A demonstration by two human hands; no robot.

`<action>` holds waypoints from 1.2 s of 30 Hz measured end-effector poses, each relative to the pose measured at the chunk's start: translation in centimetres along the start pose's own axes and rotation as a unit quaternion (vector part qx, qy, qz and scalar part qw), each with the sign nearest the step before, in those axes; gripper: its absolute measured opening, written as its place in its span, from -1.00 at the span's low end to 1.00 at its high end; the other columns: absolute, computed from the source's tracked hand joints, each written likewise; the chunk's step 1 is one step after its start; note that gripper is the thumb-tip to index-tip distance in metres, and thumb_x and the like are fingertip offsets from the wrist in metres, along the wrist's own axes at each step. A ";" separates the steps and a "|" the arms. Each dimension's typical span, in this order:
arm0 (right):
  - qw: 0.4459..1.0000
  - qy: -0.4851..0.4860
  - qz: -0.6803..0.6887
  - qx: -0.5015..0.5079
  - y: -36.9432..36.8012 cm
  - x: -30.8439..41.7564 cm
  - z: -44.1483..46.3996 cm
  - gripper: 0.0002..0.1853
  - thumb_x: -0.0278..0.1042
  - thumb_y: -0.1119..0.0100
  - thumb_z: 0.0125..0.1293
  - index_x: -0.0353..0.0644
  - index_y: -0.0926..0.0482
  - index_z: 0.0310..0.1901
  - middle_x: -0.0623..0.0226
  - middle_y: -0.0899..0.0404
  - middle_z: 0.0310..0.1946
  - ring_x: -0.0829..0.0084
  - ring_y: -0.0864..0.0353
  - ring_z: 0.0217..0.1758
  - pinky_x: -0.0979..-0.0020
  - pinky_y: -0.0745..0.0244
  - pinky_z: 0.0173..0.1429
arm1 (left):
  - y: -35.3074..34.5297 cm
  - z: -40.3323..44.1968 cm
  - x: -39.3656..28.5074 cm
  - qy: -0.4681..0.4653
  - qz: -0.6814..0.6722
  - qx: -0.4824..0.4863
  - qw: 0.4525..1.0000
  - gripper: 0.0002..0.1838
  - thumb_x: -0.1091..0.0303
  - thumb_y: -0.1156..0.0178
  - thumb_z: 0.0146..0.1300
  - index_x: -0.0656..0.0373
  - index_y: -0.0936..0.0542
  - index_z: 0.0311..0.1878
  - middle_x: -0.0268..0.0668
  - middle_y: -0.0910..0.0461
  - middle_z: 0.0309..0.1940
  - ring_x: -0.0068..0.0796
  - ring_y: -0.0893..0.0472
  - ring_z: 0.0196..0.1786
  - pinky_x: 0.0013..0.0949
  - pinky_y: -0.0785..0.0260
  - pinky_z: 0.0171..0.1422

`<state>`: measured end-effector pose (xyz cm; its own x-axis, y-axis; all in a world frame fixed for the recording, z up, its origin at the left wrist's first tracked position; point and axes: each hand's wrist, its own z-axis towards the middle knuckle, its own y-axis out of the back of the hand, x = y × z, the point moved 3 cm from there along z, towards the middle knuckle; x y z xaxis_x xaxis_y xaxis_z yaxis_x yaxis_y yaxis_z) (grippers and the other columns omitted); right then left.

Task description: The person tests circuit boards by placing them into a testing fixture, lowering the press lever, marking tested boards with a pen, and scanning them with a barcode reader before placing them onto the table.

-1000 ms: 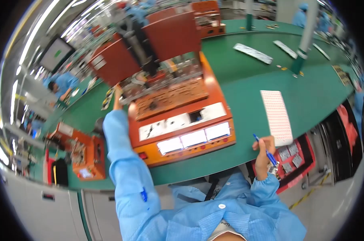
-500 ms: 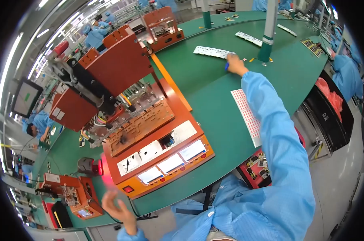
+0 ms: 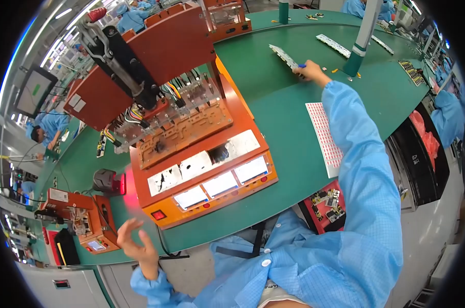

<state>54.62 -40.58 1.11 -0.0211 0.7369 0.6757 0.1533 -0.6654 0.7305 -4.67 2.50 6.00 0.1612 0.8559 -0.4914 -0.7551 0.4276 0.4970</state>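
Note:
My right hand (image 3: 310,71) is closed on the near end of a long, narrow circuit board (image 3: 284,55) at the far side of the green table. The board is tilted, its far end pointing away from me. Something small and blue shows at my fingers; I cannot tell what it is. My left hand (image 3: 136,245) holds nothing, fingers apart and curved, by the table's front edge. Nearest to it is an orange test fixture (image 3: 212,192) with lit screens, a brown routed plate (image 3: 189,134) and a raised clamp above.
A white sheet of red labels (image 3: 322,134) lies beneath my right forearm. More board strips (image 3: 333,45) lie near a grey post (image 3: 363,38). A scanner (image 3: 108,181) glows red left of the fixture. A red tray of parts (image 3: 325,208) sits below the table edge.
The board has gone from lying flat on the table to tilted and turned in my right hand. My left hand has shifted slightly up and left in view. The view itself has shifted.

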 end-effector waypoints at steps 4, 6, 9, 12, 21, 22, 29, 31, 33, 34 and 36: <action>0.985 -0.066 0.161 0.003 3.5 -0.5 -4.8 -0.33 0.16 -0.52 -0.04 -0.24 -0.54 -0.08 0.10 -0.57 -0.15 0.24 -0.68 -0.09 0.37 -0.61 -0.05 | -5.9 4.9 -4.8 -0.191 -0.045 0.141 0.970 -0.64 0.68 -0.23 0.02 0.30 -0.51 -0.05 -0.07 -0.63 -0.25 -0.14 -0.63 -0.24 -0.23 -0.48 -0.13; 0.986 -0.048 0.152 0.046 5.9 1.0 -8.2 -0.31 0.08 -0.53 -0.02 -0.31 -0.51 -0.03 0.07 -0.60 -0.21 0.24 -0.69 -0.13 0.34 -0.60 -0.03 | -8.5 6.1 -6.7 -0.254 -0.073 0.192 0.945 -0.61 0.68 -0.26 -0.04 0.28 -0.53 -0.07 -0.08 -0.63 -0.24 -0.10 -0.63 -0.22 -0.19 -0.48 -0.10; 0.988 0.009 0.106 0.115 7.3 4.1 -14.3 -0.43 0.10 -0.54 -0.04 -0.24 -0.56 -0.23 0.10 -0.60 -0.33 0.28 -0.71 -0.27 0.39 -0.61 -0.12 | -12.9 8.0 -9.7 -0.308 -0.115 0.240 0.914 -0.58 0.62 -0.30 -0.07 0.25 -0.53 -0.05 -0.12 -0.62 -0.19 -0.06 -0.61 -0.15 -0.14 -0.47 -0.04; 0.988 0.043 0.081 0.128 7.5 5.5 -19.5 -0.57 0.04 -0.46 0.11 0.00 -0.39 -0.49 0.41 -0.55 -0.57 0.49 -0.65 -0.56 0.51 -0.57 -0.35 | -17.6 9.2 -12.5 -0.307 -0.146 0.263 0.903 -0.57 0.48 -0.33 -0.03 0.25 -0.53 -0.01 -0.10 -0.56 -0.04 -0.05 -0.53 0.04 -0.10 -0.38 0.13; 0.970 -0.016 0.201 0.136 10.0 4.3 -30.5 -0.62 -0.02 -0.32 0.26 -0.01 -0.36 -0.50 0.41 -0.57 -0.51 0.46 -0.70 -0.52 0.51 -0.55 -0.46 | -32.1 9.6 -17.5 -0.348 0.065 0.071 0.933 -0.22 0.31 -0.41 -0.04 0.27 -0.35 0.29 -0.11 -0.43 0.23 -0.14 -0.41 0.31 0.00 -0.17 0.44; 0.967 -0.018 0.222 0.121 10.3 4.4 -31.6 -0.60 0.04 -0.35 0.22 -0.04 -0.46 -0.53 0.44 -0.48 -0.63 0.41 -0.68 -0.56 0.45 -0.59 -0.41 | -32.2 10.2 -18.0 -0.369 0.031 0.053 0.927 -0.27 0.42 -0.37 -0.08 0.28 -0.37 0.25 -0.09 -0.47 0.19 -0.13 -0.48 0.24 -0.02 -0.24 0.41; 0.934 0.091 0.328 0.111 10.4 4.9 -35.8 -0.68 -0.06 -0.17 0.37 -0.20 -0.51 -0.29 0.29 -0.59 -0.51 0.35 -0.68 -0.58 0.38 -0.65 -0.46 | -21.8 9.7 -18.8 -0.394 -0.056 0.076 0.914 -0.45 0.43 -0.25 -0.02 0.35 -0.47 0.12 -0.09 -0.52 -0.03 -0.15 -0.55 0.07 -0.12 -0.41 0.24; 0.913 0.117 0.334 0.204 7.6 5.6 -35.4 -0.67 -0.08 -0.16 0.39 -0.25 -0.52 -0.23 0.15 -0.64 -0.43 0.32 -0.70 -0.52 0.41 -0.64 -0.42 | -17.7 9.5 -17.3 -0.300 -0.040 0.183 0.935 -0.39 0.47 -0.35 -0.13 0.28 -0.50 0.12 -0.11 -0.53 -0.09 -0.12 -0.59 -0.01 -0.16 -0.47 0.12; 0.921 0.158 0.335 0.123 3.0 5.9 -34.8 -0.69 -0.08 -0.11 0.42 -0.20 -0.49 -0.27 0.11 -0.67 -0.38 0.29 -0.74 -0.38 0.40 -0.64 -0.24 | -14.5 9.4 -14.4 -0.196 -0.022 0.291 0.936 -0.34 0.44 -0.41 -0.19 0.23 -0.52 0.13 -0.14 -0.55 -0.10 -0.11 -0.62 -0.09 -0.21 -0.49 -0.01; 0.920 0.175 0.332 0.110 0.3 6.8 -34.8 -0.72 -0.13 -0.13 0.41 -0.18 -0.44 -0.31 0.09 -0.68 -0.32 0.28 -0.73 -0.25 0.39 -0.61 -0.14 | -13.7 9.4 -12.2 -0.169 -0.005 0.289 0.942 -0.33 0.39 -0.42 -0.20 0.25 -0.54 0.12 -0.14 -0.55 -0.11 -0.09 -0.62 -0.11 -0.21 -0.49 -0.01; 0.904 0.273 0.322 0.067 -4.9 8.7 -34.7 -0.74 -0.26 -0.18 0.39 -0.17 -0.34 -0.37 0.03 -0.68 -0.18 0.25 -0.70 -0.03 0.34 -0.56 0.01 | -12.1 9.7 -8.5 -0.109 0.044 0.306 0.945 -0.32 0.38 -0.44 -0.19 0.25 -0.55 0.14 -0.13 -0.56 -0.08 -0.08 -0.62 -0.07 -0.22 -0.48 0.02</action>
<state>19.43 -35.05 6.81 -0.3632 0.0100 0.9317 0.4245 -0.8883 0.1750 9.23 -7.18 11.09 0.2924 0.9068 -0.3037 -0.2736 0.3836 0.8820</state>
